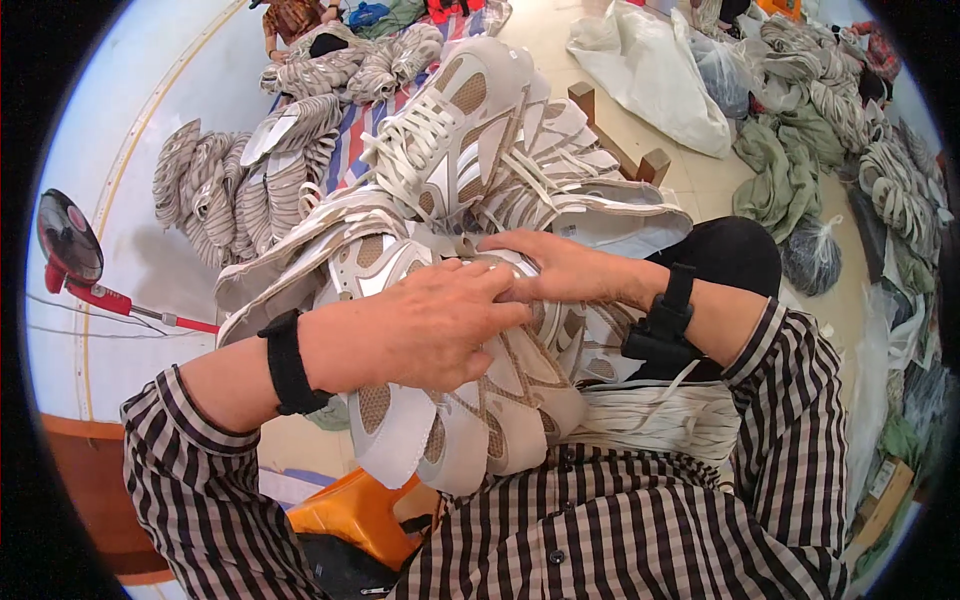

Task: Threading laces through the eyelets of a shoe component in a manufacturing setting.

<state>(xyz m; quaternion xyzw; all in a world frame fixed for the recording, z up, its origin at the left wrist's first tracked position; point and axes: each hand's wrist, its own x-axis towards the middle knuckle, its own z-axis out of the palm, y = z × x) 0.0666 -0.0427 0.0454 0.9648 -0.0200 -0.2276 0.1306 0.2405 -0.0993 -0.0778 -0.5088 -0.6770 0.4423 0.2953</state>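
Beige-and-white shoe uppers (375, 250) with tan mesh are piled on my lap. My left hand (425, 325) lies across the pile, its fingers bent and closed at the upper's eyelet area. From the right, my right hand (565, 265) meets it, fingers closed on the same upper. Their fingertips come together and hide whatever fine piece is between them. Below my left hand several overlapping uppers (455, 430) fan out toward me. Just beyond the hands stands a laced upper (450, 130) with cream laces. A bundle of pale shoelaces (660, 420) rests on my lap.
Stacked bundles of uppers (245, 180) lean by the left wall, near a red-and-black fan (72, 240). Wooden bench legs (650, 168) rise ahead. A white sack (650, 75), green cloth (780, 175) and more bundles lie right. An orange stool (360, 515) is below. Other people sit far off.
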